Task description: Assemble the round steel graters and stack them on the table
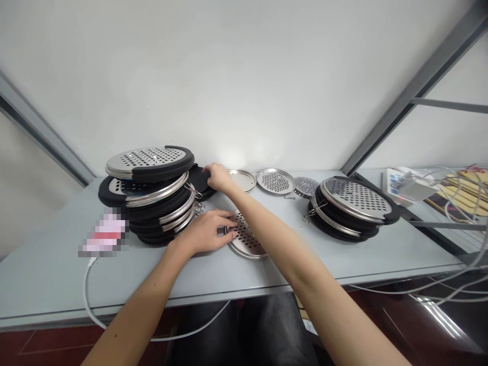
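**Both hands at work between two stacks of round metal plates**

The left grip (232,230) has its fingers loosely bent and parted, fingertips touching the left edge of the near plate (247,245), which lies flat on the counter (213,277); whether it pinches the rim, I cannot tell. The right grip (207,173) reaches farther back, fingers curled down onto the black rings (199,179) just beside the left stack (152,161); whether it is clenched on them is hidden. The right forearm (290,249) crosses above the near plate, covering its right part. By the wall lie a pale plate (244,180), a perforated plate (276,182) and a darker plate (306,186). The right stack (356,201) has a wire clip (315,209) at its left side. A pixelated pink item (104,235) with a white cable (87,290) lies beside the left stack.
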The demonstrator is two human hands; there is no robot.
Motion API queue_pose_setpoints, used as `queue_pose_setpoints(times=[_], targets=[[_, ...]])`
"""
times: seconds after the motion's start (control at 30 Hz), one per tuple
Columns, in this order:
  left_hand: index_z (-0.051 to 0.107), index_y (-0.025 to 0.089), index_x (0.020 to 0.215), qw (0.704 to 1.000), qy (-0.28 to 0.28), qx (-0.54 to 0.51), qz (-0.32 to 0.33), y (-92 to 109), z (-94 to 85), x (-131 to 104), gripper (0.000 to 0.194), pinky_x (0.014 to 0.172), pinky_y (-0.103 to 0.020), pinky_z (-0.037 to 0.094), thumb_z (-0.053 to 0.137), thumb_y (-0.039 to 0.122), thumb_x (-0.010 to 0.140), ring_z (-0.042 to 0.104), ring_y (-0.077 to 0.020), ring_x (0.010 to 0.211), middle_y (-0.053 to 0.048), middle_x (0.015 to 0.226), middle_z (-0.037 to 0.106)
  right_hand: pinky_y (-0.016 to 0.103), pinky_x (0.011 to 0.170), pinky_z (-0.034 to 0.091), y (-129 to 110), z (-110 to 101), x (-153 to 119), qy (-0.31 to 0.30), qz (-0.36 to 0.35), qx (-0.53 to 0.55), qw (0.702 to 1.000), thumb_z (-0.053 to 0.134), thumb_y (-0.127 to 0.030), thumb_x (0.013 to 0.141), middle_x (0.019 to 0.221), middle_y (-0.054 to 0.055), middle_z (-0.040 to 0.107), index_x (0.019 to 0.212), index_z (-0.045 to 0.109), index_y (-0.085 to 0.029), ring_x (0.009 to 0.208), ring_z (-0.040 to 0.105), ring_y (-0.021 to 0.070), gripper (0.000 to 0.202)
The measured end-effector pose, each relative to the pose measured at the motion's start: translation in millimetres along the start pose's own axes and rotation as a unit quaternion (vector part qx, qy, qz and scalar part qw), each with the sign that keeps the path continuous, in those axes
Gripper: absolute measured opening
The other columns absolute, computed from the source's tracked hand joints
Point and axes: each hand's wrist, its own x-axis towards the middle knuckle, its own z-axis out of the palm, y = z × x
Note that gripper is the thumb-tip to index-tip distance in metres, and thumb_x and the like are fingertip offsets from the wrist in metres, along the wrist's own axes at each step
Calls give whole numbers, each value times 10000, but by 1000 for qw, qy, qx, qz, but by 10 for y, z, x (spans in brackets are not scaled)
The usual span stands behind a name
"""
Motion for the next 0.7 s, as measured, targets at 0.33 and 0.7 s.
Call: queue_pose_setpoints(times=[0.33,0.7], targets=[[735,246,1089,1000,-7,1,-13,0,4,-6,294,977,-381,499,591,381,871,632,-254,1120,-75,1257,650,349,939,481,48,-142,56,-115,-159,-78,977,664,-18,694,1279,57,633,1218,620,-252,1143,603,267,576],[737,249,1080,1000,-15,0,-24,-31,16,-8,295,965,-366,502,589,395,871,637,-250,1099,-73,1235,655,403,918,511,53,134,-166,-31,-269,-261,927,343,-40,941,1312,200,560,1250,512,-84,1246,519,276,355]])
